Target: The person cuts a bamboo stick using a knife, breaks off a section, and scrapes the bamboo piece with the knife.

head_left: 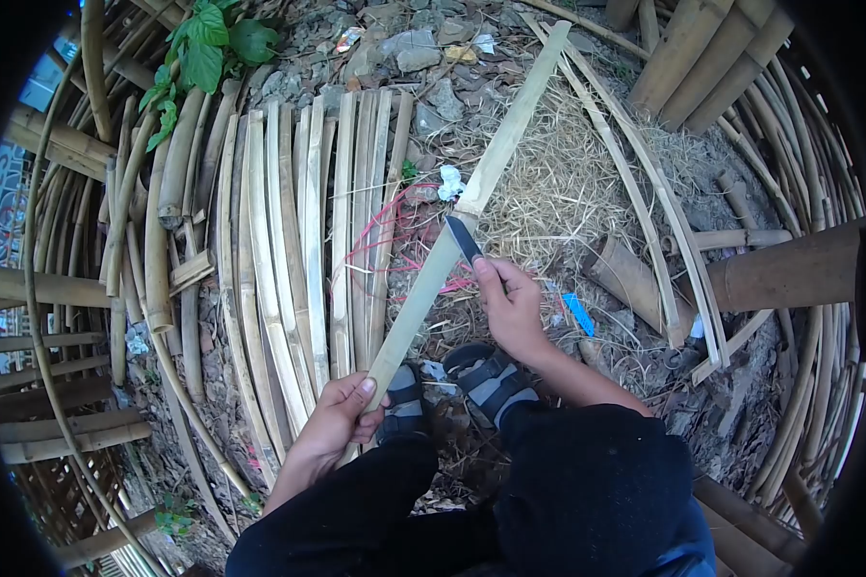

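A long, flat bamboo strip (421, 298) runs slantwise from near my lap up to the top of the view. My left hand (335, 420) is closed round its lower end, thumb on top. In my right hand (513, 304) is a knife (463, 239) with a dark blade, held between thumb and fingers. The blade lies against the strip near its middle, just below a node. Left of the strip, many split bamboo strips (289, 250) lie side by side on the ground.
Pale shavings (568, 192) cover the ground ahead. Two long strips (645, 183) and a thick bamboo piece (635, 284) lie to the right. A bamboo pole (789, 269) juts in from the right edge. Pink string (385, 226) and a blue scrap (578, 313) lie near my sandalled feet (491, 380).
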`<state>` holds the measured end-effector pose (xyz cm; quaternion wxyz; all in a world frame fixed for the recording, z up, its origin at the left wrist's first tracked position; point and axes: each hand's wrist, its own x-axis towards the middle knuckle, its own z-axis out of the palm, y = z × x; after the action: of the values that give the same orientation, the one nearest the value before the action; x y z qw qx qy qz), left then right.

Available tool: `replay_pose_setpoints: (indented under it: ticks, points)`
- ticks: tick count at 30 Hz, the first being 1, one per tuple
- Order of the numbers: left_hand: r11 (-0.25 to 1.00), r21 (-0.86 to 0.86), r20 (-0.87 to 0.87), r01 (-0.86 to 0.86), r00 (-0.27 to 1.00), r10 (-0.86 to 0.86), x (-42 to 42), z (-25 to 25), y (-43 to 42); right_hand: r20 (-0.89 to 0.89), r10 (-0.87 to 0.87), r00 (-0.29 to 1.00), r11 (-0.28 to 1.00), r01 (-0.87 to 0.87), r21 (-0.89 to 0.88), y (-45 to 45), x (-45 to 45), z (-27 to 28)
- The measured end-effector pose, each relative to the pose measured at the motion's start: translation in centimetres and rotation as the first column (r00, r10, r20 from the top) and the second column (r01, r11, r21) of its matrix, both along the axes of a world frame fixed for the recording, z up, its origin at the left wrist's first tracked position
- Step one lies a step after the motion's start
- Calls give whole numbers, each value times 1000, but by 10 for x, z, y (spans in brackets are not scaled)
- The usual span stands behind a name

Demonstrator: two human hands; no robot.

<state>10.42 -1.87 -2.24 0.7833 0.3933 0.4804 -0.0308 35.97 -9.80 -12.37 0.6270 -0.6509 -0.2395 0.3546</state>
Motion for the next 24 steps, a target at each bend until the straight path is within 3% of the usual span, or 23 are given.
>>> replay_pose_setpoints:
  ticks: [3, 6, 9, 11, 15, 18, 22, 24]
  points:
    - [1000, 17, 1, -15, 1000, 15, -1, -1, 1, 107, 27, 994, 999, -31, 36, -1, -15, 0]
    - [1000, 13, -2, -14, 1000, 15, 0, 0, 0, 34, 3, 999, 996, -6, 86, -2, -20, -8]
    - [1000, 17, -18, 1, 1000, -1, 0, 0, 1, -80, 42, 996, 999, -43, -8, -8, -23, -4]
    - [999, 40, -13, -16, 1000, 16, -1, -5, 2, 237, 222, 946, 966, -247, 80, -14, -38, 6]
    - [999, 13, -1, -30, 1000, 30, -1, -5, 4, 149, 291, 945, 955, -296, 15, -13, -38, 15]
    - [1000, 28, -9, -12, 1000, 12, -1, -3, 3, 280, 217, 935, 966, -247, 77, -12, -34, 16]
    - [999, 33, 12, -1, 1000, 0, -1, 0, -1, 296, 145, 944, 979, -179, 93, -10, -22, 14]
    - [999, 30, 15, 12, 1000, -13, -1, 2, -2, 196, 54, 979, 998, -56, 4, -8, -12, 11]
